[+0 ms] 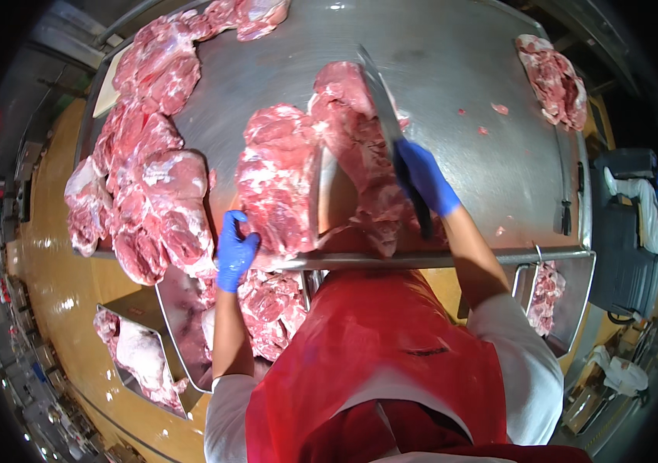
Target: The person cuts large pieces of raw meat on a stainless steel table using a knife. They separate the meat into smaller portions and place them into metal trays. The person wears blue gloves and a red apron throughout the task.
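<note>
Two slabs of raw meat lie before me on a steel table point(267, 73), a left slab point(279, 181) and a right slab point(356, 147), joined or touching near their upper parts. My right hand point(428, 179), in a blue glove, is closed around the dark handle of a long knife point(377, 92). Its blade points away from me along the right slab's right edge. At the left slab's lower left corner is my left hand point(236, 251), also gloved in blue. Its thumb and forefinger are apart and bent, by the meat's edge; whether they touch it I cannot tell.
Several large meat pieces point(163, 193) are heaped along the table's left side. Another piece point(553, 81) lies far right, above a thin tool with a black handle point(566, 216). Metal tubs of meat point(171, 324) stand below the front edge; a smaller tub point(576, 297) hangs at right.
</note>
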`<state>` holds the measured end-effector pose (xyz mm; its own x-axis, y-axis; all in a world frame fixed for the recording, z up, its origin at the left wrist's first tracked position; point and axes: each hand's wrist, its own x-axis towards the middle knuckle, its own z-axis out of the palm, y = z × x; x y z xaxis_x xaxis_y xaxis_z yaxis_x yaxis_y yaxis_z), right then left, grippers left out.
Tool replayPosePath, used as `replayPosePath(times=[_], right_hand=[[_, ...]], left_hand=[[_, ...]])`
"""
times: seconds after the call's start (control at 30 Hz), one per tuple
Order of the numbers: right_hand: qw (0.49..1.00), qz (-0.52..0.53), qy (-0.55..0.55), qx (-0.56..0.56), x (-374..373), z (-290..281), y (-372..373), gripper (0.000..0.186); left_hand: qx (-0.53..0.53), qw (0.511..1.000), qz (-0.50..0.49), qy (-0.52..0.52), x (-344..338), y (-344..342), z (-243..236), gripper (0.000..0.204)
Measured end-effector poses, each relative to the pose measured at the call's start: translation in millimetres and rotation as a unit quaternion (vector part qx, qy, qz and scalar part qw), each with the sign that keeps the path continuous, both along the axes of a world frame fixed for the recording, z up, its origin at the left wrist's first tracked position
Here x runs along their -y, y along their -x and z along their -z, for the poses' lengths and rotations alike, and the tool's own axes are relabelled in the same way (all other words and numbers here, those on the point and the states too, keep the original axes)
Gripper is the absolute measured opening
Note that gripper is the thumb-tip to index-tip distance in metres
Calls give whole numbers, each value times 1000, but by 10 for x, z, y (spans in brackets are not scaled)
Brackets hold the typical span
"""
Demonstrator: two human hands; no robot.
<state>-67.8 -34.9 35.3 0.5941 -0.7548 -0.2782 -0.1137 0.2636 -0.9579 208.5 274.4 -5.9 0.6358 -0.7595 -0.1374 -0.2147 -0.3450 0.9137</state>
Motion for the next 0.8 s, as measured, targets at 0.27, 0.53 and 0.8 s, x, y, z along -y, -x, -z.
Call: replayPosePath(times=[0.27, 0.53, 0.8], right_hand=[[973, 164, 4, -161, -270, 158, 1814, 30], [983, 71, 30, -168, 218, 309, 2052, 17], [941, -57, 304, -138, 576, 270, 1056, 21]], left_hand=[[216, 975, 19, -43, 2332, 652, 120, 81], [251, 968, -8, -6, 2697, 1301, 630, 83], [102, 970, -77, -207, 2536, 1398, 699, 49]])
